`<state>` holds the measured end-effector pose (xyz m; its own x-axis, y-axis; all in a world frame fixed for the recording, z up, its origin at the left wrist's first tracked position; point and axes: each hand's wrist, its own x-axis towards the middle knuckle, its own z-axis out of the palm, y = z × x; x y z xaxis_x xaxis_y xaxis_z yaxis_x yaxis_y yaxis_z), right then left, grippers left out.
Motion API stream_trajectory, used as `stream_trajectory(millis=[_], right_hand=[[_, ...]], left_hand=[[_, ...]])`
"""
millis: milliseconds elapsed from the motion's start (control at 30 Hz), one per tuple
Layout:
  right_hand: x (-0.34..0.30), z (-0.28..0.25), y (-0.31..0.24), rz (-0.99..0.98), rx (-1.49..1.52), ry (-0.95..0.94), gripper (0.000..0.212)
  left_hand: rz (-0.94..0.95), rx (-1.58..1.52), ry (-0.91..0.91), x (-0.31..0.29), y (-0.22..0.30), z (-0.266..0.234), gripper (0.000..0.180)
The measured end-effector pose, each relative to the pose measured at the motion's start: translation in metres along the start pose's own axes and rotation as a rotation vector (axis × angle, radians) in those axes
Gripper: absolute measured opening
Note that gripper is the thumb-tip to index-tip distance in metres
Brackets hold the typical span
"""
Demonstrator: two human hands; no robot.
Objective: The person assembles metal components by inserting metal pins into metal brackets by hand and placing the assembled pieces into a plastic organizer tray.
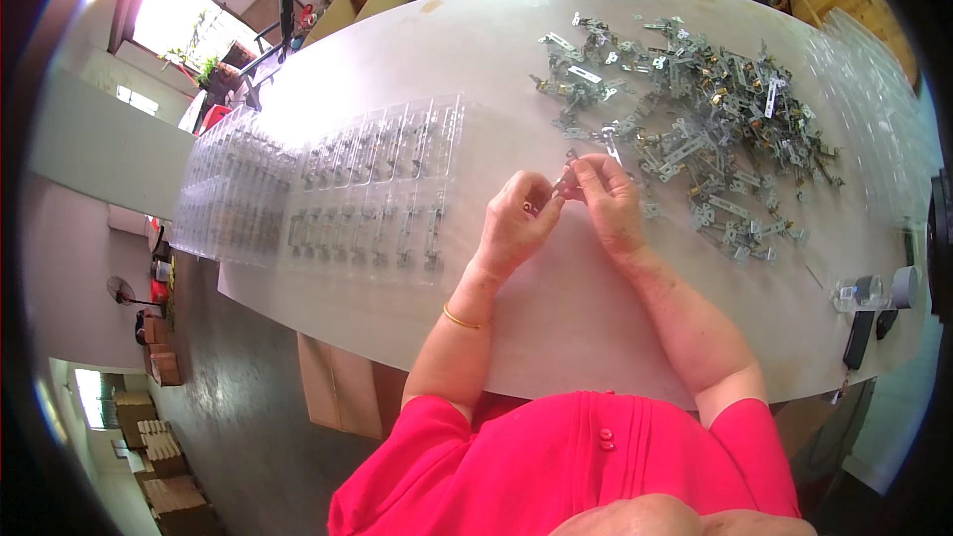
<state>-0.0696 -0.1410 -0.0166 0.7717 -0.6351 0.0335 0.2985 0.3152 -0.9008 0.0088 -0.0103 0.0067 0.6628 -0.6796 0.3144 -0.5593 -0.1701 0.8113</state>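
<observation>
Over the middle of the table, my left hand (518, 220) and my right hand (604, 201) meet, fingers pinched together. Between their fingertips is a small metal bracket (569, 177), mostly covered by the fingers. Both hands appear to grip it. Just beyond my right hand spreads a heap of loose metal brackets (695, 129), silver with some brass-coloured bits. To the left of my left hand lies a clear plastic tray (459, 129) with rows of slots, many holding similar metal pieces.
Stacked clear trays (223, 189) filled with parts stand at the table's left edge. More clear plastic trays (869, 109) are piled at the right. A clear bottle (859, 293) lies near the right edge beside a black object (859, 339). A cardboard box (340, 387) sits below the near edge.
</observation>
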Motion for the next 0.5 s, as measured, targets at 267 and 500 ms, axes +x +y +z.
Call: stream_trajectory(millis=[267, 500], right_hand=[[0.001, 0.000, 0.012, -0.076, -0.047, 0.000, 0.011], [0.000, -0.003, 0.008, -0.103, -0.084, -0.013, 0.012]], left_hand=[[0.039, 0.147, 0.121, -0.003, 0.004, 0.005, 0.016], [-0.318, -0.127, 0.217, 0.010, 0.023, -0.026, 0.014]])
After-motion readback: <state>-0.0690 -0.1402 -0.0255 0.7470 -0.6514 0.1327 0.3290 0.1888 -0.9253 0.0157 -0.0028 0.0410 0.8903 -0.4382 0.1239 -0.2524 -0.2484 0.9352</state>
